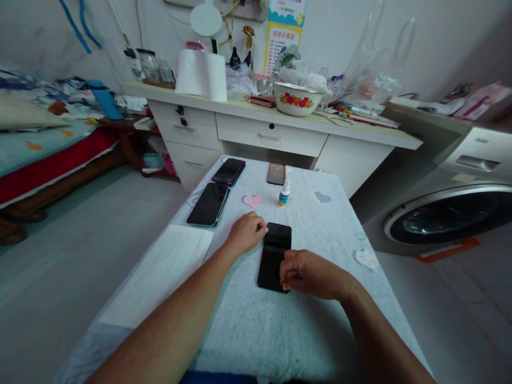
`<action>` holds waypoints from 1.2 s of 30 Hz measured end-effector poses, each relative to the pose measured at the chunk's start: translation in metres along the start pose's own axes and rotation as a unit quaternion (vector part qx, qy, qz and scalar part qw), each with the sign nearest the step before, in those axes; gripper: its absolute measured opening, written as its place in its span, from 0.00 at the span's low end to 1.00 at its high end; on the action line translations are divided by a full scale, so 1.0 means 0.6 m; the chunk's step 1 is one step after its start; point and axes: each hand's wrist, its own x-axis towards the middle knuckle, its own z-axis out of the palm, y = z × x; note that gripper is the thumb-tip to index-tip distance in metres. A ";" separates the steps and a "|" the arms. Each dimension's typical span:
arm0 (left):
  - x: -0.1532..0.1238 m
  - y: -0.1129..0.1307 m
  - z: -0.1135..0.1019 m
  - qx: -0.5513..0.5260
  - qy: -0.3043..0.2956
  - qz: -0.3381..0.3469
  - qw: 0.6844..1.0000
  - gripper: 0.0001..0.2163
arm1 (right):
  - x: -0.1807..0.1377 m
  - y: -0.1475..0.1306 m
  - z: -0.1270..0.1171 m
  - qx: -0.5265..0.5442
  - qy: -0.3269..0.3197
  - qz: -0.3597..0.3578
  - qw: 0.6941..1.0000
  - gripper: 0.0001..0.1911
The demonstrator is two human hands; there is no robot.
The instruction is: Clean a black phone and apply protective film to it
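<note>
A black smartphone (pixel 274 256) lies face up on the cloth-covered table in front of me. My left hand (pixel 247 231) is closed, with its fingertips against the phone's upper left corner. Over the phone's lower right part, my right hand (pixel 306 272) curls with its fingers pressed to the screen; a small orange-brown bit shows under the fingertips, too hidden to name. Beyond the phone stands a small white spray bottle (pixel 284 194) with a blue label. Two more dark phones, a nearer one (pixel 208 204) and a farther one (pixel 229 171), lie at the left edge.
White paper sheets (pixel 160 274) lie on the table's left side. A phone case or brownish phone (pixel 277 173) rests at the far end. Behind stands a white desk (pixel 272 130) bearing a flowered bowl (pixel 298 100) and a paper roll (pixel 202 74). A washing machine (pixel 452 176) stands right.
</note>
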 end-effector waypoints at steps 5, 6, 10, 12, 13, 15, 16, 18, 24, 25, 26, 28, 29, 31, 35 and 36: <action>0.001 -0.002 0.001 0.007 -0.001 0.002 1.000 0.05 | -0.002 -0.006 -0.006 -0.009 -0.006 0.000 1.000 0.08; 0.001 -0.002 0.001 0.008 -0.001 0.003 1.000 0.05 | -0.002 -0.005 -0.009 -0.009 -0.006 0.000 1.000 0.09; 0.000 0.000 0.000 0.010 -0.004 0.002 1.000 0.05 | -0.002 0.002 -0.011 -0.004 0.032 0.017 0.999 0.10; 0.000 0.000 0.000 0.004 0.001 0.002 1.000 0.04 | 0.001 0.007 -0.005 0.003 0.070 0.038 0.997 0.09; 0.000 -0.001 0.001 -0.003 0.007 0.003 1.000 0.05 | 0.002 0.010 -0.002 0.006 0.089 0.048 0.995 0.09; 0.001 -0.004 0.003 -0.016 0.014 0.009 1.000 0.09 | 0.006 0.014 0.005 0.008 0.118 0.061 0.991 0.06; 0.001 -0.006 0.005 -0.020 0.014 0.015 1.000 0.11 | 0.007 0.016 0.007 0.008 0.129 0.065 0.989 0.05; 0.002 -0.010 0.007 -0.024 0.008 0.033 0.999 0.14 | 0.007 0.019 0.009 0.007 0.146 0.075 0.986 0.04; 0.000 -0.009 0.002 -0.015 -0.049 0.090 0.995 0.20 | -0.003 0.027 0.007 -0.034 0.192 0.104 0.975 0.05; -0.001 -0.008 -0.001 -0.014 -0.061 0.096 0.993 0.21 | -0.004 0.029 0.006 -0.040 0.194 0.110 0.974 0.05; -0.002 -0.006 -0.004 -0.014 -0.071 0.098 0.993 0.22 | -0.004 0.030 0.007 -0.044 0.196 0.115 0.973 0.05; -0.006 -0.003 -0.009 -0.023 -0.088 0.096 0.991 0.24 | -0.002 0.032 0.008 -0.055 0.200 0.122 0.971 0.05; -0.007 -0.002 -0.012 -0.030 -0.098 0.091 0.991 0.26 | -0.001 0.033 0.010 -0.061 0.205 0.125 0.969 0.06; -0.010 -0.001 -0.018 -0.050 -0.124 0.074 0.988 0.29 | 0.004 0.034 0.012 -0.070 0.217 0.135 0.964 0.06; -0.015 -0.004 -0.032 -0.086 -0.174 0.053 0.980 0.35 | 0.012 0.029 0.016 -0.074 0.241 0.176 0.952 0.06; -0.016 -0.005 -0.036 -0.093 -0.182 0.058 0.977 0.36 | 0.013 0.028 0.017 -0.071 0.246 0.182 0.949 0.07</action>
